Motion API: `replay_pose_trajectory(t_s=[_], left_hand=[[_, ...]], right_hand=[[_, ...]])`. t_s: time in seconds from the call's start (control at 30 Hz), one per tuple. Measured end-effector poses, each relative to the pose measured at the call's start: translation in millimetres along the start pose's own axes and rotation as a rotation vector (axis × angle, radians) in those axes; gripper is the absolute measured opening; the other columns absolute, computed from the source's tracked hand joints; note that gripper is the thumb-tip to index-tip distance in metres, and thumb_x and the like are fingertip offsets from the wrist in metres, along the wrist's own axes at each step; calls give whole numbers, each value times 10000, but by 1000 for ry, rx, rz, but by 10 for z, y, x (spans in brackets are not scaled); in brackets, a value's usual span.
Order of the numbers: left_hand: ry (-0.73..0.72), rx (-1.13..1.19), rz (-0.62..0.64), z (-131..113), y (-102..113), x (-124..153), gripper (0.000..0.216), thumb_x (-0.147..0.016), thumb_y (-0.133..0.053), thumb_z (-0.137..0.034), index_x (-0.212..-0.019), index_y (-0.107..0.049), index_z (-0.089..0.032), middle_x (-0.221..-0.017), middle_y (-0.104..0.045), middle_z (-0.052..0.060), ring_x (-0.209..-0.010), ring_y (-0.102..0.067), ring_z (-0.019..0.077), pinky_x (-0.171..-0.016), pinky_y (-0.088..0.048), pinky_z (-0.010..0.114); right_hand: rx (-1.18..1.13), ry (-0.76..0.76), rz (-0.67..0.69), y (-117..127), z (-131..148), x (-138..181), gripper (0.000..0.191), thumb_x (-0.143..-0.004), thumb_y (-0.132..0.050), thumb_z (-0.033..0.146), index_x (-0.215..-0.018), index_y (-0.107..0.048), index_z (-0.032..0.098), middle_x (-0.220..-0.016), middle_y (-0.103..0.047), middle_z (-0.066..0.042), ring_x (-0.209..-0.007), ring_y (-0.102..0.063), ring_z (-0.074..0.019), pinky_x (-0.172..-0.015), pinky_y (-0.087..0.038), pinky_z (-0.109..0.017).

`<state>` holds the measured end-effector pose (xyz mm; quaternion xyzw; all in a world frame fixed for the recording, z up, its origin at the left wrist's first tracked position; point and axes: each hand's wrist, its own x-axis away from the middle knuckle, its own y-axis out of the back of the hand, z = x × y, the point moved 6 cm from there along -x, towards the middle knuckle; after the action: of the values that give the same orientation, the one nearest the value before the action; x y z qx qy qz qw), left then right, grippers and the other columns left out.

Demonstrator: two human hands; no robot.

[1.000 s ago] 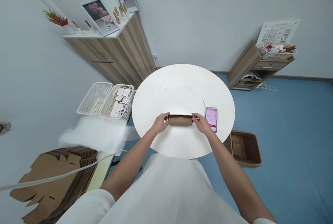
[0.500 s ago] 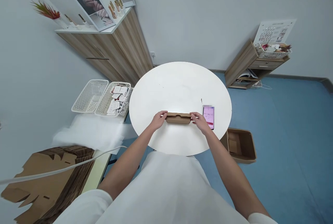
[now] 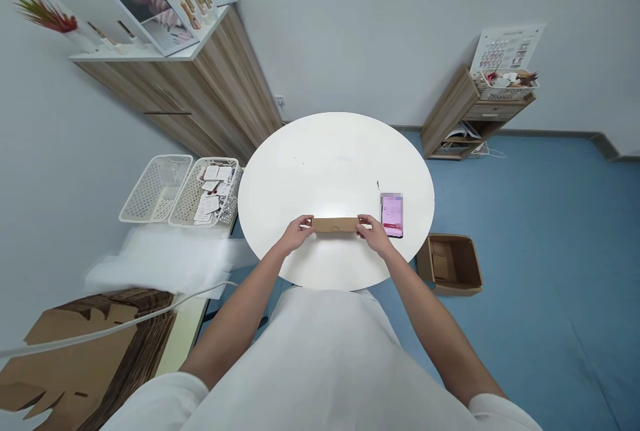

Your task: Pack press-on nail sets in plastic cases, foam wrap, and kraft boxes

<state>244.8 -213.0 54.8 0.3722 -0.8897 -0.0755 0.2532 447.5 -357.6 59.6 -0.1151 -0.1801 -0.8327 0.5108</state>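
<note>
A narrow brown cardboard box [image 3: 334, 225] is held crosswise over the near part of the round white table [image 3: 330, 151]. A half-round notch shows near the lower edge of its visible face. My left hand [image 3: 297, 233] grips the left end, and my right hand [image 3: 373, 233] grips the right end; the fingers of both are closed on it. To the right of my right hand lies a phone [image 3: 393, 215] with a pink lit screen. Whether the box rests on the table or hangs just above it, I cannot tell.
Left of the table stand two white baskets, one with cards [image 3: 206, 194], one with clear plastic [image 3: 157, 191]. Below them are white wrapping sheets [image 3: 155, 261] and a stack of flat cardboard blanks [image 3: 75, 344]. An open carton [image 3: 453, 264] sits on the floor to the right.
The box has turned in my hands: its top opening with the notched flap showed before, and now a closed, flat face shows. The whole view has shifted slightly.
</note>
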Motion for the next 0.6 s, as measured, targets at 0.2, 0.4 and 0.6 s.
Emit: replay_pose_trajectory(t_s=[0.2,0.4,0.6], left_hand=[[-90,-102,-38,45,-42,154,371,-690,-553,-258,-1056,-518,-207,-1020,-544,56,-708,-568,114,-612,-467,253],[-94,-177,-110,254,-200,409,279,-675,-535,-193,-949,-484,-199,-962,-537,37,-732,-561,117,-677,-465,265],[123,-223,-186,497,-194,651,427,-672,-589,-409,-1007,-425,-201,-958,-539,56,-842,-551,169,-664,-439,275]], right_hand=[[60,106,-51,-55,-110,96,298,-713,-502,246,-1011,-513,224,-1077,-544,-46,-709,-594,-122,-735,-474,-331],[36,141,-110,-262,-358,331,289,-716,-491,245,-1003,-484,215,-1118,-501,-70,-877,-591,-165,-785,-466,-330],[58,64,-159,-471,-625,562,368,-693,-551,332,-1035,-474,219,-970,-574,-40,-945,-538,-182,-855,-414,-356]])
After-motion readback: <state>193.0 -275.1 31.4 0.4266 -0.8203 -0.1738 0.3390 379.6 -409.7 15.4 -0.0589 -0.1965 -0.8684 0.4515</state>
